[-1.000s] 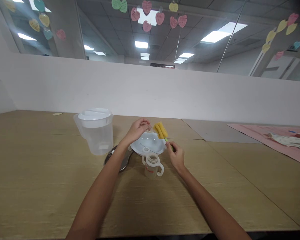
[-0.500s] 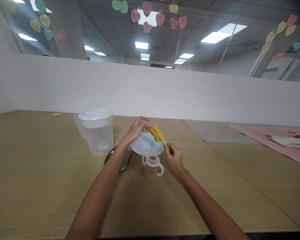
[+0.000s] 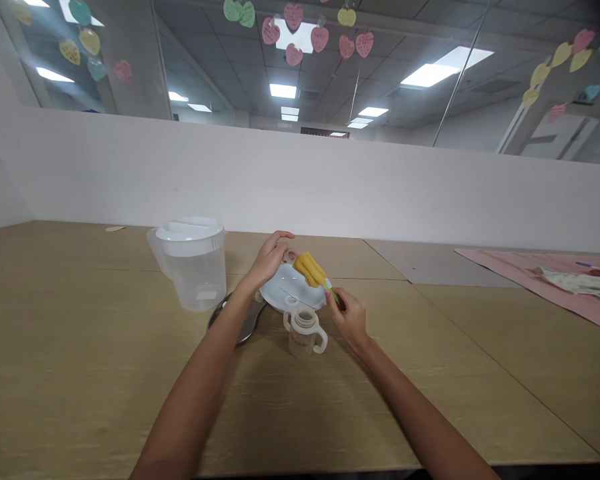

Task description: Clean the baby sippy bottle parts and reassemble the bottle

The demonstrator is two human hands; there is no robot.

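Note:
My right hand (image 3: 349, 315) grips the green handle of a bottle brush with a yellow sponge head (image 3: 310, 269). The sponge slants up and left, close to a small clear ring-shaped piece (image 3: 290, 256), perhaps a bottle collar or cap. My left hand (image 3: 270, 259) pinches that piece, its index finger stretched out above. Under both hands lies a white bowl (image 3: 275, 295). In front of it an opened baby bottle (image 3: 303, 333) with two white handles and red print stands upright. My left forearm partly covers a dark metal tray (image 3: 250, 325).
A clear lidded pitcher (image 3: 200, 273) stands left of the tray. A pale flat piece (image 3: 115, 229) lies at the back left. On the right, a pink cloth (image 3: 520, 270) bears a whitish bundle (image 3: 580, 283) and a pen. Behind the table (image 3: 455, 393) rises a white wall (image 3: 290, 180).
The yellow sponge has shifted slightly left and down. My left hand and the clear piece have moved a little left. The bottle, bowl and pitcher stay in place.

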